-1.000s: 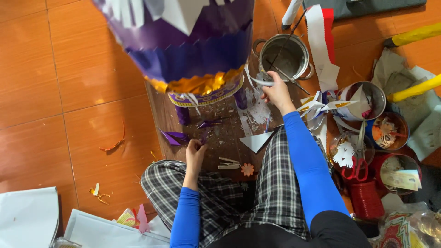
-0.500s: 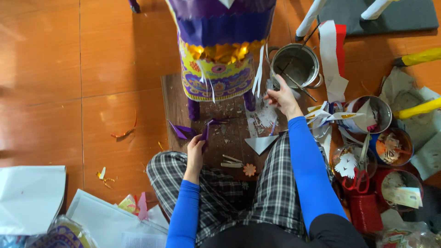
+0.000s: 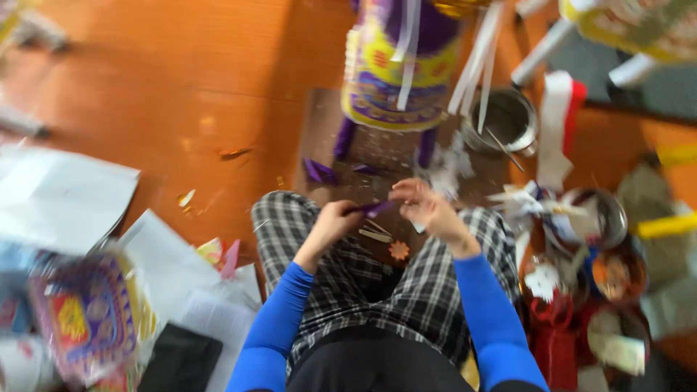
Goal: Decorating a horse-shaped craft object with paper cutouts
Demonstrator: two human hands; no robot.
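I sit cross-legged in checked trousers and blue sleeves. My left hand [image 3: 332, 221] and my right hand [image 3: 425, 205] meet above my knees, both pinching a small purple paper strip [image 3: 375, 208] held between them. Just beyond them a tall paper craft [image 3: 396, 69] in purple and yellow stands on a brown board [image 3: 319, 131], with white paper strips hanging down its side. The picture is blurred, so finer detail of the strip is lost.
A metal pot [image 3: 508, 120] stands right of the craft. Bowls of scraps [image 3: 606, 218] and a red container [image 3: 555, 341] crowd my right side. White sheets [image 3: 62, 196] and a colourful printed panel [image 3: 87, 316] lie at my left on the orange tiled floor.
My right hand came back from near the metal pot to join my left hand. Both now hold the purple strip over my lap. The view tilted downward and blurred.
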